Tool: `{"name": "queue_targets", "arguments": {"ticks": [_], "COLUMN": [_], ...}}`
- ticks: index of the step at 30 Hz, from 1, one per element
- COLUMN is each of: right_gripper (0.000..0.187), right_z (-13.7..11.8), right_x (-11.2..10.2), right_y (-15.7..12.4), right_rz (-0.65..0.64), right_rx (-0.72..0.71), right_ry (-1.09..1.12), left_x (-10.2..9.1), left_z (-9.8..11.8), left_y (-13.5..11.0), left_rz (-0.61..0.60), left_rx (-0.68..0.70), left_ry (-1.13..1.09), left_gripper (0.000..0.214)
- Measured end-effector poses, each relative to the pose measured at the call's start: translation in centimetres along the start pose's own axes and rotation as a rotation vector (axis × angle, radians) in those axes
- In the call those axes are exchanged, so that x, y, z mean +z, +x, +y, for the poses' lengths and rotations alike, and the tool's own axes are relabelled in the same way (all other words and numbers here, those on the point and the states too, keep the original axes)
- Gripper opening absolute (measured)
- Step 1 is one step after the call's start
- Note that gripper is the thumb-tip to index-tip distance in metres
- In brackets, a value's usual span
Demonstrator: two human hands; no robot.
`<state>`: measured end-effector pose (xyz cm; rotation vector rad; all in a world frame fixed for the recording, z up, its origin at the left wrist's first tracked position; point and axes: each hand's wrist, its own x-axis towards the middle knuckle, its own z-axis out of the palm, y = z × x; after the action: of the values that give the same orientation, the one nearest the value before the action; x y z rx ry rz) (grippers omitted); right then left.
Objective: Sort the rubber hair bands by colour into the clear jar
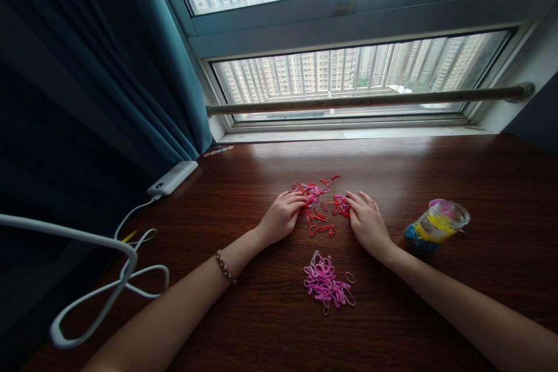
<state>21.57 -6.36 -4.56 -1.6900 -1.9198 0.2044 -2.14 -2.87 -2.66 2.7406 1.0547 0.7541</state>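
A scatter of small red and pink rubber bands [320, 200] lies on the dark wooden table [436, 174], between both hands. My left hand [281, 218] rests palm down at its left side, fingers curled with the tips touching the bands. My right hand [368, 224] lies flat at the right side, fingers stretched out onto a pink and red clump. A separate heap of pink bands [326, 282] sits nearer to me, between my forearms. A beaded bracelet [224, 267] circles my left wrist.
A clear plastic cup [436, 225] with yellow, blue and pink contents lies tipped to the right of my right hand. A white power bank [172, 178] with looping white cables [131, 267] sits at the left by a teal curtain [108, 70]. A window with a rail [370, 99] runs behind.
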Motion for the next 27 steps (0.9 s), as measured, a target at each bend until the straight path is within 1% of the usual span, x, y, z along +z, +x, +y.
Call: {"name": "queue_targets", "arguments": {"ticks": [6,10,14,16,18,21,24,27], "right_gripper": [0.038,0.042,0.041,0.04,0.04,0.038,0.036,0.036], "right_z": [-0.25,-0.39,-0.6,-0.65,-0.62,-0.48,-0.52,-0.91], "right_x": [-0.23,-0.21,-0.4,-0.5,-0.49,-0.32,-0.27,-0.61], "right_y": [-0.02,-0.03,-0.12,-0.14,-0.12,0.02,0.17,0.16], "right_rz": [-0.016,-0.017,-0.077,-0.078,-0.064,-0.024,0.059,0.143], "right_rx": [0.006,0.032,0.008,-0.008,-0.025,-0.054,-0.083,-0.099], "right_ry": [0.013,0.029,0.01,0.015,0.035,0.099,0.235,0.398], "left_x": [-0.11,-0.05,-0.06,-0.06,-0.04,-0.02,-0.08,-0.16], "left_z": [0.27,0.25,0.25,0.27,0.28,0.29,0.34,0.4], "left_y": [0.15,0.15,0.07,0.04,0.03,0.04,0.07,0.09], "left_rz": [0.033,0.058,0.012,-0.016,-0.032,-0.021,0.003,0.022], "left_rx": [-0.012,-0.015,0.017,0.032,0.04,0.046,0.05,0.024], "left_ry": [0.012,-0.009,-0.022,-0.016,-0.011,-0.021,-0.037,-0.04], "left_gripper": [0.025,0.028,0.032,0.032,0.032,0.032,0.033,0.032]}}
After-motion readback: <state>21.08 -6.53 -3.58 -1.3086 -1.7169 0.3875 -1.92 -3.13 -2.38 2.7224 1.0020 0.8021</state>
